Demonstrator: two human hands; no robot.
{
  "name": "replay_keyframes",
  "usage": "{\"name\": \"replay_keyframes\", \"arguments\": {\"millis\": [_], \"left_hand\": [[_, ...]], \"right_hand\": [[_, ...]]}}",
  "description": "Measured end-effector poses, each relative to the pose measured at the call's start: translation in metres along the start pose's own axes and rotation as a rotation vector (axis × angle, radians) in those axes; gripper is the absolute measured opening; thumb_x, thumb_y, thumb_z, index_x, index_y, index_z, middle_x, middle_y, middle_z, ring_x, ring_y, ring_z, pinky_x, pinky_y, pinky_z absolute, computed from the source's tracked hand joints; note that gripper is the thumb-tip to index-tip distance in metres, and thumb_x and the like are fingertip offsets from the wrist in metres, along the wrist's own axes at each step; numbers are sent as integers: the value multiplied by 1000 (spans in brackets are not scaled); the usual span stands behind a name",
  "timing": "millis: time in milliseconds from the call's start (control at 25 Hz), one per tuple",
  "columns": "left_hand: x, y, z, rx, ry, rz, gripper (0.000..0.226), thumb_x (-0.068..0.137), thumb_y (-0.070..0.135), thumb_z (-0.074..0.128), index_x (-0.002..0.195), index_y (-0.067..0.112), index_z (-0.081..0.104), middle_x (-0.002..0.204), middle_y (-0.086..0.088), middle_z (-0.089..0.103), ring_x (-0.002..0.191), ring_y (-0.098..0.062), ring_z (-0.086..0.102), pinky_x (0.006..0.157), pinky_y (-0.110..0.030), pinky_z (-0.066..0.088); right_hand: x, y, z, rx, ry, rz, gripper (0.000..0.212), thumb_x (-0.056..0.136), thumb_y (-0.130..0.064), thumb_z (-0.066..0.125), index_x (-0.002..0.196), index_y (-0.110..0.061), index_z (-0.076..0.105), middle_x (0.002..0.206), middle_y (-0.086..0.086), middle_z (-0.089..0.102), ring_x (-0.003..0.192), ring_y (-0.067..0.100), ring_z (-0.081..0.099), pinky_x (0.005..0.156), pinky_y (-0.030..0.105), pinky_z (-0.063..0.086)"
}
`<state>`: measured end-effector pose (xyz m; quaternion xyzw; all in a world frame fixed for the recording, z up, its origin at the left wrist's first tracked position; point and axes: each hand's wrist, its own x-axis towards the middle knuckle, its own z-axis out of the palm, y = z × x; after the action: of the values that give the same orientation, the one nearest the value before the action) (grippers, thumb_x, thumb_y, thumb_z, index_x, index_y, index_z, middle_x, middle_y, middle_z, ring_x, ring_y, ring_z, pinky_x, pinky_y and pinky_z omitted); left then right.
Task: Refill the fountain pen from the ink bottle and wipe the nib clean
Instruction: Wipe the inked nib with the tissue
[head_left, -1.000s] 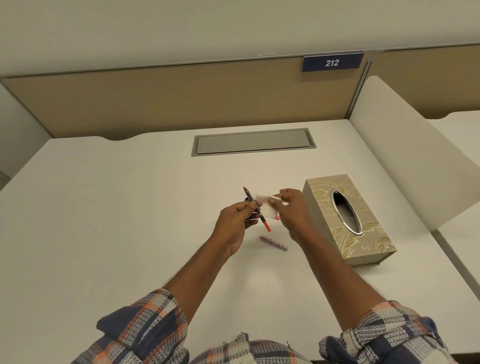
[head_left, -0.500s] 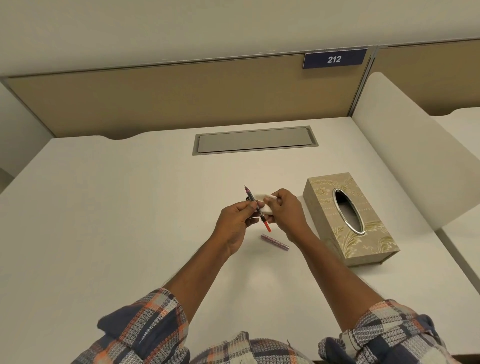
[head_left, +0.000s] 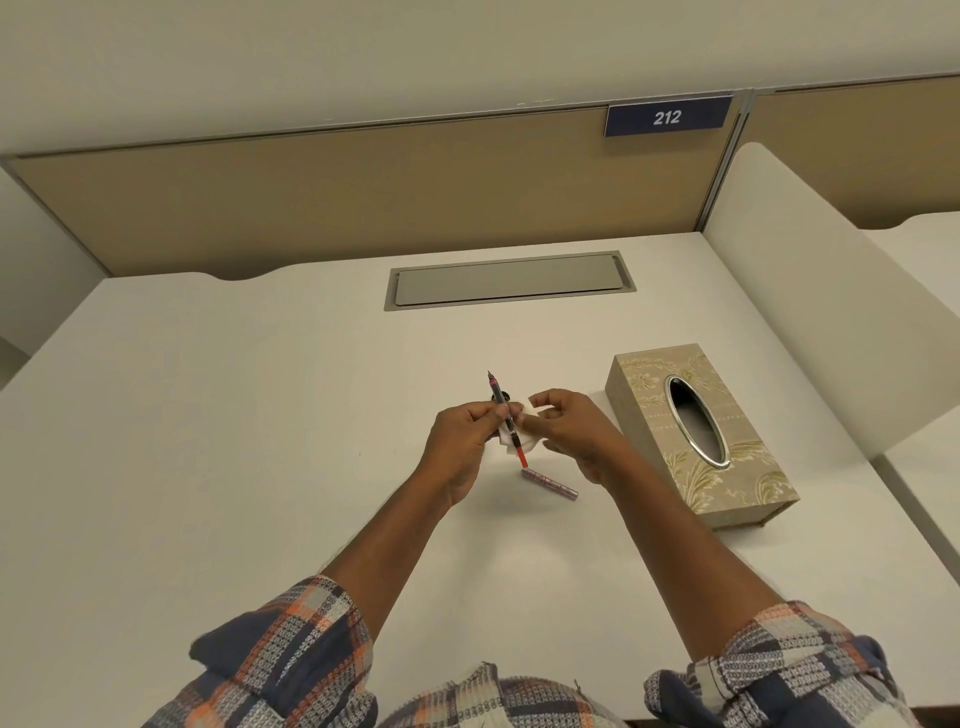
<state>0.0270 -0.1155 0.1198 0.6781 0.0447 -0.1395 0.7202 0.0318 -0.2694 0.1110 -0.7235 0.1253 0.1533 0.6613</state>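
Observation:
My left hand (head_left: 465, 436) pinches the fountain pen's front section (head_left: 505, 415), nib pointing up and away, its red converter end pointing down toward me. My right hand (head_left: 566, 428) holds a white tissue (head_left: 524, 441) against the pen's lower part. A small dark object (head_left: 500, 399), possibly the ink bottle, peeks out behind the pen and is mostly hidden. The pink patterned pen barrel (head_left: 549, 483) lies on the white desk (head_left: 260, 441) just below my hands.
A beige floral tissue box (head_left: 737, 483) with an oval opening stands to the right of my hands. A grey cable flap (head_left: 509, 280) sits at the desk's back. A white divider (head_left: 831, 322) bounds the right side, a tan panel the back.
The tissue has moved from the right of the pen down onto its lower part; my right hand has closed in beside my left. The pen stays in my left hand.

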Motion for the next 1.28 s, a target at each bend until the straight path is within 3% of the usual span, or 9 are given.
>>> {"name": "replay_keyframes", "arguments": {"millis": [200,320,480,600,720,840,1040,1200,1280], "left_hand": [[-5,3,1,49,3,-2,22,91,13,56,102,1,71,101,-6,70,72,0,64,64,-11,45],[-5,3,-1,28,61,-33,16,89,15,60,93,8,73,89,4,68,78,-11,54,72,-20,41],[-6,3,-1,26,101,-54,16,89,17,59,90,11,73,84,4,65,74,-10,49,69,-22,39],[-8,4,1,3,93,-56,15,89,15,59,85,13,73,79,5,63,72,-13,47,66,-23,38],[-10,5,2,6,-30,-74,17,90,15,57,85,12,73,79,2,64,71,-15,48,65,-23,39],[-12,6,2,62,-145,-80,19,93,14,53,89,10,71,79,-1,63,74,-15,53,66,-24,41],[-16,2,-4,97,-218,-94,24,94,12,50,84,12,71,69,11,66,78,-15,55,69,-24,43],[-16,-6,-8,114,-254,-122,21,94,12,50,87,9,69,76,-1,63,79,-16,56,69,-24,43],[-15,-9,-10,107,-242,-137,21,94,13,51,86,9,70,75,-1,63,79,-16,56,70,-25,43]], "right_hand": [[0,4,0,51,47,54,15,80,0,72,90,-5,61,73,8,57,59,13,53,49,18,41],[-1,2,0,123,157,78,27,80,4,70,85,-14,50,81,8,60,69,18,59,52,22,46],[-3,5,3,248,188,67,37,78,10,66,97,-15,47,96,10,62,87,24,61,53,27,51],[-3,5,7,309,266,31,26,76,13,65,82,-11,59,98,14,64,88,26,63,52,25,53],[1,7,10,349,347,32,25,76,15,64,70,-8,57,94,18,63,89,31,65,56,28,55],[6,11,13,370,336,78,28,74,8,67,66,-12,49,99,25,64,91,34,67,61,28,54],[6,6,14,481,293,153,26,75,8,65,69,-11,49,85,18,58,76,28,58,62,30,55],[2,0,20,536,191,142,16,78,14,57,81,-2,55,87,23,63,73,32,65,51,30,54],[0,-4,23,560,145,155,13,79,13,55,82,0,55,84,22,63,70,31,66,61,38,55]]}}
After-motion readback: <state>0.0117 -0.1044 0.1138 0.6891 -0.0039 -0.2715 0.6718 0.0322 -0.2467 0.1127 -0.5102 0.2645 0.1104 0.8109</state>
